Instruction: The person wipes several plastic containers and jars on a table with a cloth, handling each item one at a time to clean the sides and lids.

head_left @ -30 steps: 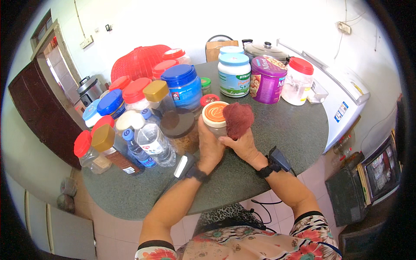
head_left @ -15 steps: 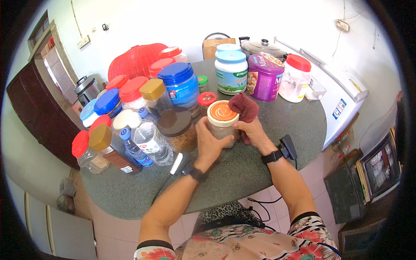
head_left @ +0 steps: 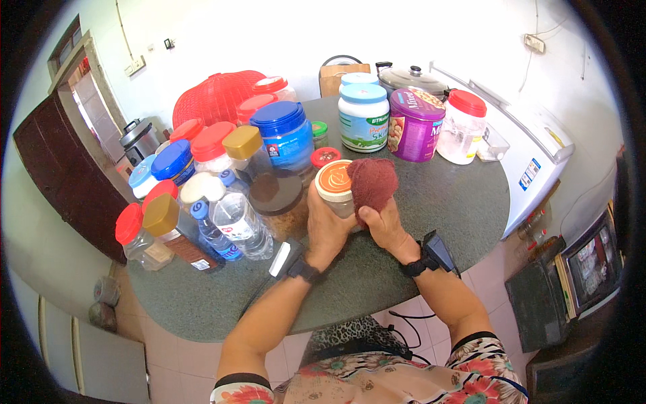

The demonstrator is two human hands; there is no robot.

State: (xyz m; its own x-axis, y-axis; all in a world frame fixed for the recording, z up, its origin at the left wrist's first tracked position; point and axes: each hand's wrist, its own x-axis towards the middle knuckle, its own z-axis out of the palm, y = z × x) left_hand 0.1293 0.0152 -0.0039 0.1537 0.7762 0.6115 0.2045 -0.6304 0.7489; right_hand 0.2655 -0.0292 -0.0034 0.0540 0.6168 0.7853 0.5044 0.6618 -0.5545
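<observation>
A jar with an orange-and-white lid (head_left: 333, 176) stands in front of me, tilted slightly left. My left hand (head_left: 327, 227) is closed round its left side. A maroon cloth (head_left: 375, 183) bunches against the jar's right side and overlaps the lid's edge. My right hand (head_left: 386, 230) is closed on the cloth, thumb in front, pressing it to the jar. Left of my left hand is a wide jar with a dark lid (head_left: 274, 191). Behind the held jar sits a small red-lidded jar (head_left: 326, 157). The jar's lower part is hidden by my hands.
Plastic jars and bottles crowd the left of the grey round table (head_left: 444, 202), among them a clear water bottle (head_left: 243, 225) and a blue-lidded jar (head_left: 286, 138). Farther right stand a purple tin (head_left: 416, 131), a light-blue-lidded jar (head_left: 363, 118) and a red-lidded jar (head_left: 461, 128).
The cloth has come forward and down over the jar's right side, spread wider. My right hand has shifted slightly nearer and lower with it. The jar leans a little more left.
</observation>
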